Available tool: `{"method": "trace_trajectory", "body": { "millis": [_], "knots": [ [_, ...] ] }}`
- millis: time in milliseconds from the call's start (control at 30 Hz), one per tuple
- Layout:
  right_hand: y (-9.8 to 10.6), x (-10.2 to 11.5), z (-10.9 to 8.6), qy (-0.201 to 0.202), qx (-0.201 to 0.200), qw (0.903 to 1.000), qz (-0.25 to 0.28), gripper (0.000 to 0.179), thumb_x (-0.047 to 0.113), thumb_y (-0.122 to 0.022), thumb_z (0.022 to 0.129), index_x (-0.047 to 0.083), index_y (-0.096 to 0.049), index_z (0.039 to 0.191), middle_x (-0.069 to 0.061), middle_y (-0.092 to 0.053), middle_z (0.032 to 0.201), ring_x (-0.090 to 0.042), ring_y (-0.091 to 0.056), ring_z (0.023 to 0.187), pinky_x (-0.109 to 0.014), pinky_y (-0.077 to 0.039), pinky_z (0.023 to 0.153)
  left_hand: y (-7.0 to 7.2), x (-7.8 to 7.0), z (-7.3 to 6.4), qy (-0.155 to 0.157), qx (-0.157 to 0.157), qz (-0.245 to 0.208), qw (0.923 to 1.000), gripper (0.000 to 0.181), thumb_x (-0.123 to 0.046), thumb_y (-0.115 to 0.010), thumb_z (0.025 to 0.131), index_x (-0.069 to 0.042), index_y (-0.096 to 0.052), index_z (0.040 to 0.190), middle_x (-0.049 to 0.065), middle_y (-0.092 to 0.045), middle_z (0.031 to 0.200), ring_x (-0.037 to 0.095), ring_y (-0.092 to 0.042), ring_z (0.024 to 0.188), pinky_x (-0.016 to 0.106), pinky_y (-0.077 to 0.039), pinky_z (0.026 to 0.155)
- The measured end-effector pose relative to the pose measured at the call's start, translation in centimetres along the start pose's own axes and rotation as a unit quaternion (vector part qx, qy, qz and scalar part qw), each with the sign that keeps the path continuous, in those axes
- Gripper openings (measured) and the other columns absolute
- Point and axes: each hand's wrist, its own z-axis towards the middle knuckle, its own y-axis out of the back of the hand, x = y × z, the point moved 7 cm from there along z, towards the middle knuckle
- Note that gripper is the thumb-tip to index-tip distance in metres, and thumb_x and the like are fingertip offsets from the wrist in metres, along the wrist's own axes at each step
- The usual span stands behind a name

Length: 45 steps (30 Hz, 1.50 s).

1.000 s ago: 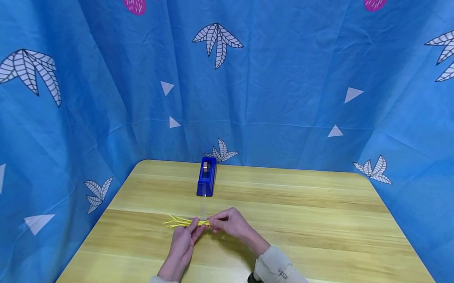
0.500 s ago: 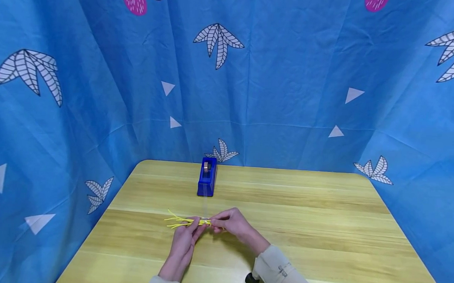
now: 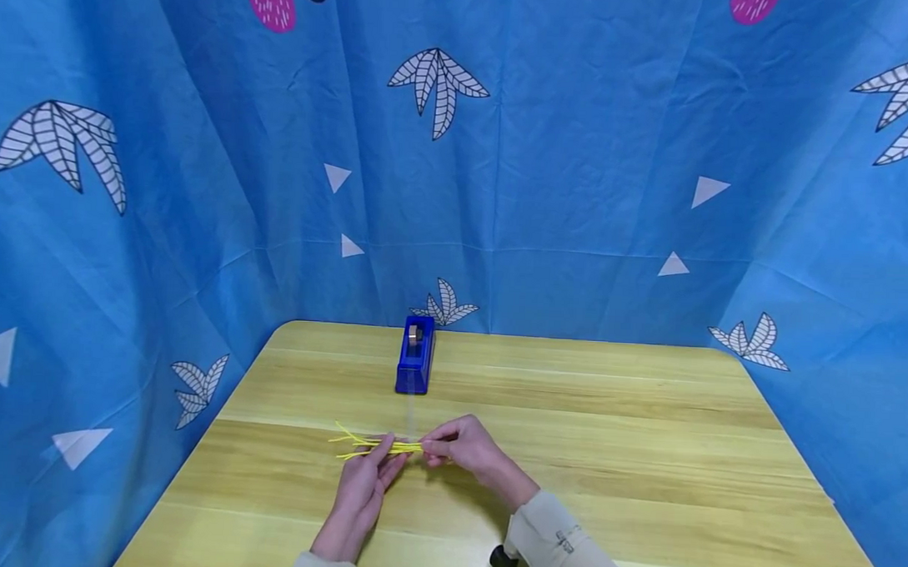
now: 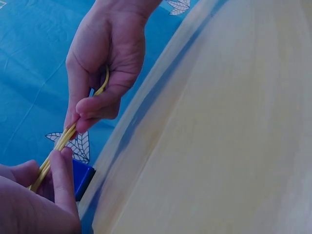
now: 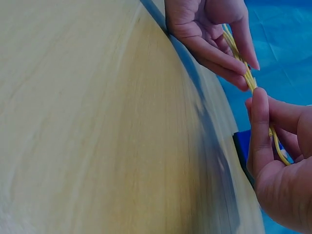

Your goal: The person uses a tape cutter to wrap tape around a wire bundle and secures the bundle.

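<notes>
A bundle of thin yellow strands (image 3: pixel 406 448) is held level above the table, its loose ends fanned out to the left. My left hand (image 3: pixel 358 489) pinches its middle, thumb on the near top side and fingers beneath. At the right end, my right hand (image 3: pixel 472 451) pinches the strands between thumb and fingers; in the right wrist view a curved strand (image 5: pixel 278 145) passes into its palm. A clear tape strip (image 3: pixel 410 415) runs from the blue tape dispenser (image 3: pixel 416 355) toward the bundle between both hands. How it meets the strands is too faint to tell.
The wooden table (image 3: pixel 606 439) reaches to a blue patterned curtain (image 3: pixel 570 196) at the back and sides. A small black object (image 3: pixel 503 562) shows at the right sleeve (image 3: pixel 553 537), near the table's front.
My left hand has shifted slightly to the left and its thumb has slid along the bundle, baring more of the strands. The loose ends have moved a little. My right hand keeps its pinch.
</notes>
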Motion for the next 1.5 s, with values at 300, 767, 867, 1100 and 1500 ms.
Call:
{"method": "trace_trajectory", "body": {
  "millis": [300,767,867,1100,1500],
  "knots": [
    [0.1,0.2,0.2,0.001,-0.009,0.9999,-0.009,0.011,-0.002,-0.074,0.092,-0.005,-0.078,0.102,-0.016,-0.077,0.090,-0.014,-0.072,0.069,-0.032,-0.063,0.073,0.7,-1.1,0.0,-0.027,-0.029,0.024,0.9989,0.021,-0.010,-0.066,0.102,-0.001,-0.054,0.116,0.000,-0.071,0.098,0.010,-0.071,0.083,0.025,-0.061,0.087],
    [1.0,0.5,0.0,-0.008,-0.025,0.9991,-0.033,0.011,0.000,-0.074,0.093,-0.005,-0.078,0.102,-0.015,-0.077,0.094,-0.013,-0.072,0.070,-0.033,-0.064,0.075,-2.0,-8.8,-1.7,-0.343,0.003,0.634,0.6931,0.062,-0.021,-0.092,0.077,-0.016,-0.065,0.133,0.012,-0.064,0.140,0.038,-0.050,0.136,0.062,-0.028,0.120],
    [0.9,0.6,-0.1,-0.007,-0.026,0.9992,-0.031,0.012,0.001,-0.074,0.093,-0.005,-0.078,0.103,-0.016,-0.077,0.094,-0.013,-0.071,0.070,-0.033,-0.064,0.074,-3.3,-8.0,-1.6,-0.362,0.087,0.726,0.5781,0.054,-0.028,-0.091,0.078,-0.016,-0.071,0.126,0.010,-0.073,0.127,0.035,-0.060,0.128,0.058,-0.029,0.122],
    [0.8,0.5,-0.2,0.001,-0.015,0.9995,-0.026,0.014,-0.001,-0.073,0.093,-0.008,-0.076,0.105,-0.015,-0.076,0.090,-0.012,-0.070,0.069,-0.033,-0.064,0.074,-3.6,-7.0,-0.7,-0.346,0.164,0.757,0.5299,0.034,-0.030,-0.082,0.089,-0.014,-0.076,0.118,0.005,-0.077,0.114,0.028,-0.070,0.111,0.053,-0.044,0.113],
    [0.8,0.4,-0.1,0.003,-0.013,0.9996,-0.026,0.012,-0.003,-0.071,0.094,-0.008,-0.077,0.103,-0.016,-0.077,0.090,-0.013,-0.071,0.071,-0.032,-0.063,0.074,-2.5,-6.2,1.5,-0.239,0.230,0.710,0.6218,0.011,-0.037,-0.071,0.097,-0.030,-0.076,0.104,-0.014,-0.068,0.081,-0.001,-0.054,0.061,0.024,-0.045,0.062]
  ]
}}
